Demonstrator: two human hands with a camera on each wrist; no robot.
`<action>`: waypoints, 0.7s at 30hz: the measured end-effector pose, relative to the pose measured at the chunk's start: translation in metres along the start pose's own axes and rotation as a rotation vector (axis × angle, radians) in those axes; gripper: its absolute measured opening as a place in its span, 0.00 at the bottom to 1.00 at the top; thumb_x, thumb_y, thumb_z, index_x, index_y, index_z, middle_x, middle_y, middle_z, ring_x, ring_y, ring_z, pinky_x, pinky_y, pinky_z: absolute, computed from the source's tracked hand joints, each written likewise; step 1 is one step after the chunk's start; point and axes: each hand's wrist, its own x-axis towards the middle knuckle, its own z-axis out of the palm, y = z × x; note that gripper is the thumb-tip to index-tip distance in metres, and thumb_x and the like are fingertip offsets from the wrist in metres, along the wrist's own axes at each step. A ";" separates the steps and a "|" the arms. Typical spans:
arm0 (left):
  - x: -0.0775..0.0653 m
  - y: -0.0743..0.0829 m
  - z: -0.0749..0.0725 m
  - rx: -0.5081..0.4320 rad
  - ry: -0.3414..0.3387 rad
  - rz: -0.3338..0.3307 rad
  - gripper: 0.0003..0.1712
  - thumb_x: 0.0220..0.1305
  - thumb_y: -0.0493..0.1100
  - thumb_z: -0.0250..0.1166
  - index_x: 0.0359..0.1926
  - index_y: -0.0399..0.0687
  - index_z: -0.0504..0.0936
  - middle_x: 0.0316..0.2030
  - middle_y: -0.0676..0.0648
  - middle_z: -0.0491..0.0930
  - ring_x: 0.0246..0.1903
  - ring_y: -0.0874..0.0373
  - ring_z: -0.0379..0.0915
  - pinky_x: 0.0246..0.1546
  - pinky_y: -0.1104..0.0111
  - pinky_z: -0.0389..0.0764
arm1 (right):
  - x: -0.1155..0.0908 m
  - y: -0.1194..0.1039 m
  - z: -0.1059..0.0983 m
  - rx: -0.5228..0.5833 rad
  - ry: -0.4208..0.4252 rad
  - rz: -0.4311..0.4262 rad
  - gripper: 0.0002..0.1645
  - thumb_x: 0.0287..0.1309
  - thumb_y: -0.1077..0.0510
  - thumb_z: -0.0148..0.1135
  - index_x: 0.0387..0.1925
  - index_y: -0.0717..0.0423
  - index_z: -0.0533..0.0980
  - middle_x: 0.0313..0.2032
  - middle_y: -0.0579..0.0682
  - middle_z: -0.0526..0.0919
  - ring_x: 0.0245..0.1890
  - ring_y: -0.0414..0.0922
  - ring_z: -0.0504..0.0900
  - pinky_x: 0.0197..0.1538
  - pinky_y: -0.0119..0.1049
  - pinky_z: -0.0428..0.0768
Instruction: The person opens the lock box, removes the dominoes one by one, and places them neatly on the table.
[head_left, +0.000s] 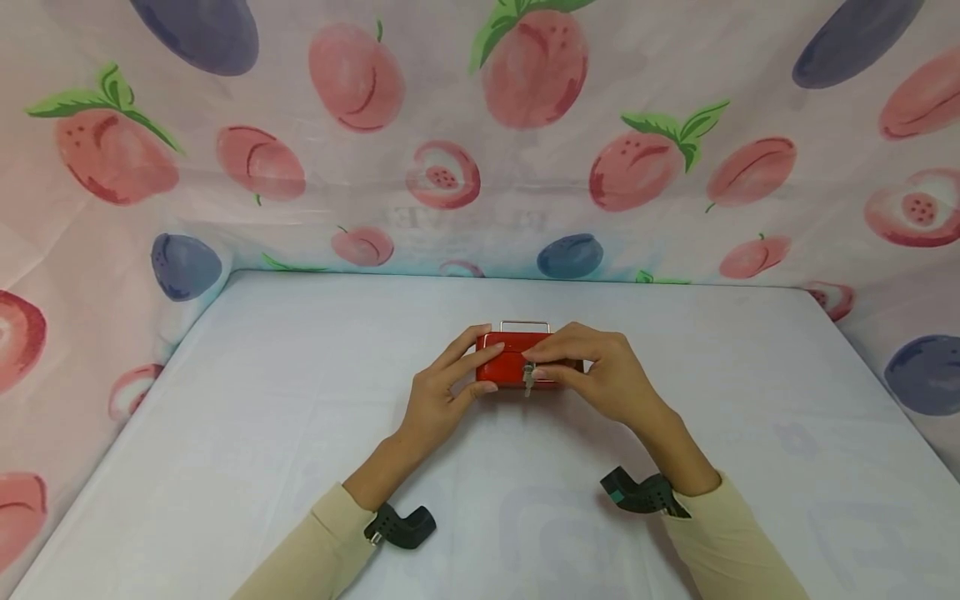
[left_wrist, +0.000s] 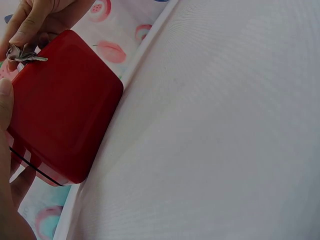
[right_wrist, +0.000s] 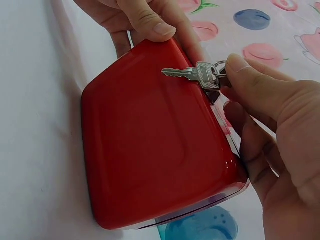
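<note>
A small red metal cash box [head_left: 512,367] with a thin wire handle [head_left: 525,322] on its lid is in the middle of the head view. My left hand [head_left: 442,396] holds it by its left side, thumb at the near edge and fingers over the lid. At the lock, my right hand [head_left: 611,375] pinches keys on a small ring. One silver key [right_wrist: 204,75] dangles from the ring [right_wrist: 218,67] across the red face in the right wrist view. Whatever sits in the lock is hidden by my right fingers. The lid looks closed.
A white cloth covers the table [head_left: 300,417] under the box. Behind and at both sides hangs a fruit-print curtain [head_left: 510,192]. Each wrist wears a black camera mount, one [head_left: 405,527] at the left sleeve and another [head_left: 637,492] at the right.
</note>
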 end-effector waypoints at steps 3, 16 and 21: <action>0.000 0.000 0.000 0.003 0.000 -0.001 0.28 0.61 0.53 0.61 0.60 0.48 0.77 0.65 0.48 0.67 0.64 0.53 0.62 0.57 0.64 0.72 | 0.000 0.001 0.001 0.010 0.014 -0.016 0.16 0.43 0.68 0.73 0.39 0.57 0.86 0.37 0.45 0.86 0.40 0.43 0.79 0.44 0.31 0.79; 0.000 0.000 0.001 0.001 0.006 0.003 0.28 0.61 0.54 0.61 0.60 0.48 0.77 0.65 0.47 0.67 0.64 0.53 0.62 0.57 0.63 0.72 | -0.001 0.006 0.003 0.059 0.035 -0.061 0.18 0.40 0.73 0.73 0.37 0.59 0.86 0.36 0.48 0.87 0.41 0.43 0.82 0.46 0.31 0.79; 0.000 0.001 0.000 0.010 0.009 0.003 0.29 0.60 0.54 0.61 0.60 0.47 0.77 0.65 0.47 0.67 0.65 0.54 0.62 0.57 0.63 0.72 | -0.001 0.007 0.004 0.058 0.046 -0.096 0.18 0.39 0.76 0.72 0.36 0.61 0.86 0.37 0.50 0.87 0.42 0.45 0.83 0.49 0.32 0.79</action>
